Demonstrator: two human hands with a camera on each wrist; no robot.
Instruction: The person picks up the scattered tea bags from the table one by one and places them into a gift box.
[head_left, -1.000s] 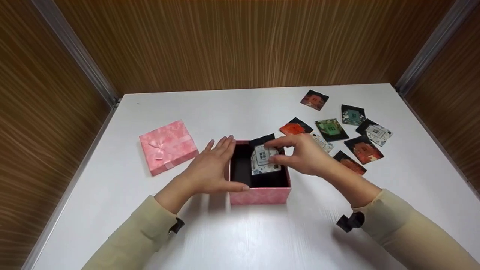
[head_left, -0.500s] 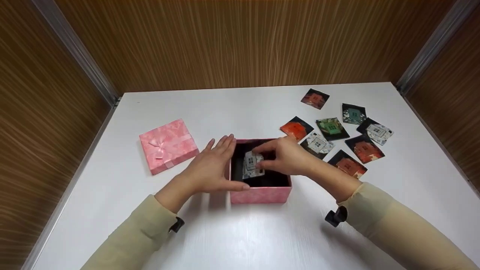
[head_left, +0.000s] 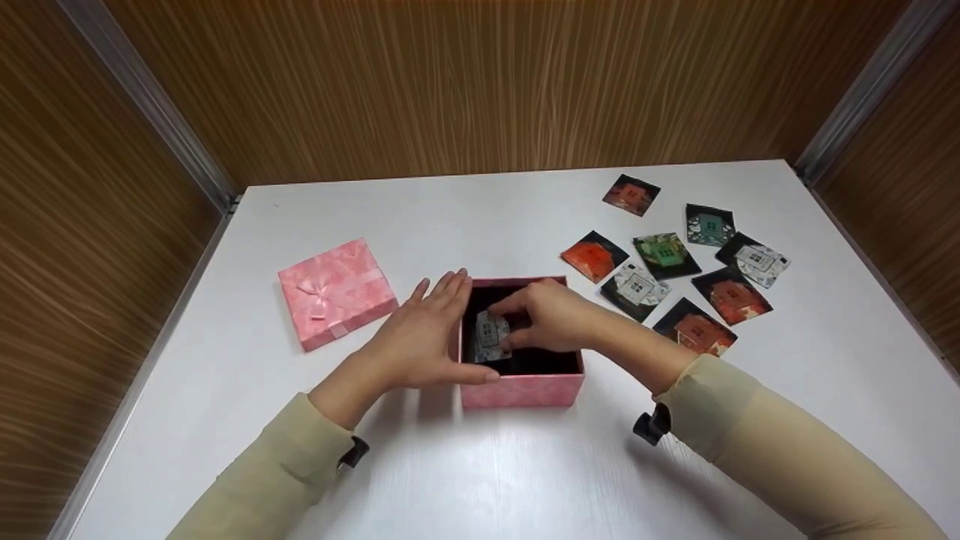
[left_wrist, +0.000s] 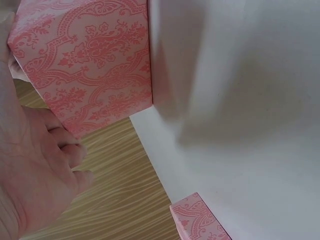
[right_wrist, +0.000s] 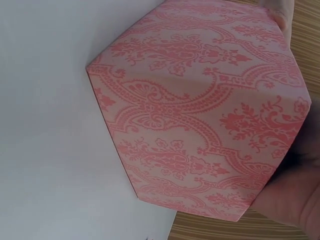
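Note:
On the white table stands a pink box (head_left: 521, 391) with a dark inside and its top uncovered. My left hand (head_left: 424, 337) rests on the box's left rim, fingers fairly straight, thumb along the front rim. Inside the box my right hand (head_left: 551, 315) pinches a small flat square packet (head_left: 489, 335) with a pale label, near the left wall. The left wrist view shows the box's patterned side (left_wrist: 95, 60) with my left fingers (left_wrist: 62, 137) at its edge. In the right wrist view the box walls (right_wrist: 190, 115) hide most of the right hand and the packet.
A pink lid (head_left: 334, 292) with a bow lies left of the box. Several flat packets lie scattered to the right, among them a green one (head_left: 666, 255), an orange-red one (head_left: 595, 257) and a white one (head_left: 636, 291). Wood-grain panels (head_left: 510, 90) surround the table.
My right hand has moved left and down into the box, carrying the packet toward the left wall. The left hand has stayed on the rim.

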